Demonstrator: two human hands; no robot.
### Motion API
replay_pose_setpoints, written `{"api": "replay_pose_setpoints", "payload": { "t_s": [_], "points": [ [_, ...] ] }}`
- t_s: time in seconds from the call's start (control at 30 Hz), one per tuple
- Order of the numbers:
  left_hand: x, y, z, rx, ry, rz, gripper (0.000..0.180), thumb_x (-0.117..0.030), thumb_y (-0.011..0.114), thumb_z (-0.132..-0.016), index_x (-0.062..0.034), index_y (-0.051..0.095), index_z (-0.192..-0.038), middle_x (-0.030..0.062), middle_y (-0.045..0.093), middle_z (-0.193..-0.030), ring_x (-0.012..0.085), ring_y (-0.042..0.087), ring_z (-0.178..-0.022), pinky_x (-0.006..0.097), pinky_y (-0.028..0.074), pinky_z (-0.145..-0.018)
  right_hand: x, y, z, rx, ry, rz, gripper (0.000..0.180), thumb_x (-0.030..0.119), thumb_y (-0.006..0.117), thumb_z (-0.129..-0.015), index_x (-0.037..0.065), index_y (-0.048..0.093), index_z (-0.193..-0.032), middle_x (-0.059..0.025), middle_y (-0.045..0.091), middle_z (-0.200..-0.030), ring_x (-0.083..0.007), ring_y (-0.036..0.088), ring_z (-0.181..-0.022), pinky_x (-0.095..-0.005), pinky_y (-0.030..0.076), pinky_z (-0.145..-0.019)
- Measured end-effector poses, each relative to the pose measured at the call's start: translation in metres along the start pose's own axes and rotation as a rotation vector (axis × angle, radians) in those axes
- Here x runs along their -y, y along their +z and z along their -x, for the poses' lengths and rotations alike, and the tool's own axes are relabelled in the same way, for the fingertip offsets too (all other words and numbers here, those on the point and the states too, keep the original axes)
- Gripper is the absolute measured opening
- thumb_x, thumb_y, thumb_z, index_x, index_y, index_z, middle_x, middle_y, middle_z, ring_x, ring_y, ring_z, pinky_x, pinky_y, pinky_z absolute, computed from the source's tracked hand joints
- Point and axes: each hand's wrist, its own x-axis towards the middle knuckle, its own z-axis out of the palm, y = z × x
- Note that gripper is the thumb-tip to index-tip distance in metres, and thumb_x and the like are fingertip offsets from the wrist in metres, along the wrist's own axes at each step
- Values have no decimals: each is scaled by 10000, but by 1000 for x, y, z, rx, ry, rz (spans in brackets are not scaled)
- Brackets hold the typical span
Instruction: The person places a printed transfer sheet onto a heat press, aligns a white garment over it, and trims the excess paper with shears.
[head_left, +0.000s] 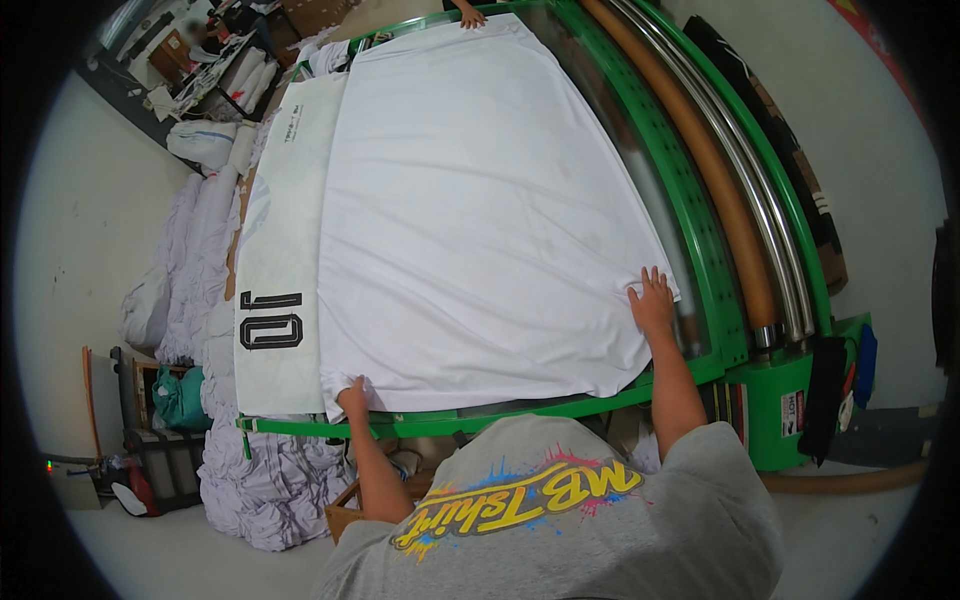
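a white cloth [480,200] lies spread across a green-framed bench [440,425], a person's left hand [352,400] at its corner on the bench's near left; whether those partly hidden fingers pinch the fabric cannot be told. the right hand [653,302] rests on the cloth's edge at the bench's near right, fingers [655,276] spread. another person's hand [472,17] reaches the bench's far edge. a printed sheet [290,225] lines the bench's left side, a brown roller [700,140] its right.
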Motion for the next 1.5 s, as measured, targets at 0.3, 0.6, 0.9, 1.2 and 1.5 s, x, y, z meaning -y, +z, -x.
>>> {"api": "replay_pose_setpoints", "payload": {
  "t_s": [0.3, 0.6, 0.9, 1.2, 1.5],
  "points": [
    [-1, 1, 10, 28, 81, -259, 679, -266, 896, -831, 114, 676, -1348, 295, 705, -1424, 450, 682, -1293, 477, 516, -1119, -10, -9, 12, 47, 16, 40, 701, 423, 615, -1092, 140, 459, -1714, -160, 395, -1797, -375, 368, -1648, -526, 342, -1321],
    [-13, 2, 26, 38, 113, -361, 609, -252, 889, -805, 72, 691, -1281, 310, 729, -1305, 506, 689, -1215, 518, 538, -1072, -20, -11, 32, 39, 34, 50, 677, 400, 623, -1087, 122, 496, -1691, -168, 433, -1774, -384, 401, -1627, -530, 396, -1285],
    [-28, 21, 48, -80, 146, -399, 605, -349, 770, -978, 92, 669, -1380, 320, 695, -1423, 519, 650, -1294, 534, 497, -1133, -22, 7, 53, -131, 48, 32, 669, 373, 611, -1089, 124, 487, -1697, -143, 404, -1794, -387, 354, -1650, -554, 305, -1332],
    [-28, 50, 77, -284, 245, -578, 553, -334, 627, -1100, 109, 652, -1430, 295, 656, -1519, 490, 605, -1381, 543, 440, -1194, -13, 19, 67, -275, 19, -47, 652, 357, 576, -1116, 166, 438, -1725, -86, 355, -1823, -359, 274, -1690, -570, 196, -1371],
    [-39, 52, 77, -264, 236, -616, 591, -366, 586, -1116, 132, 648, -1429, 298, 654, -1526, 481, 593, -1424, 538, 422, -1239, -11, 17, 69, -290, 33, -46, 646, 356, 575, -1119, 177, 438, -1724, -81, 359, -1819, -348, 273, -1690, -563, 194, -1372]
  ]
}}
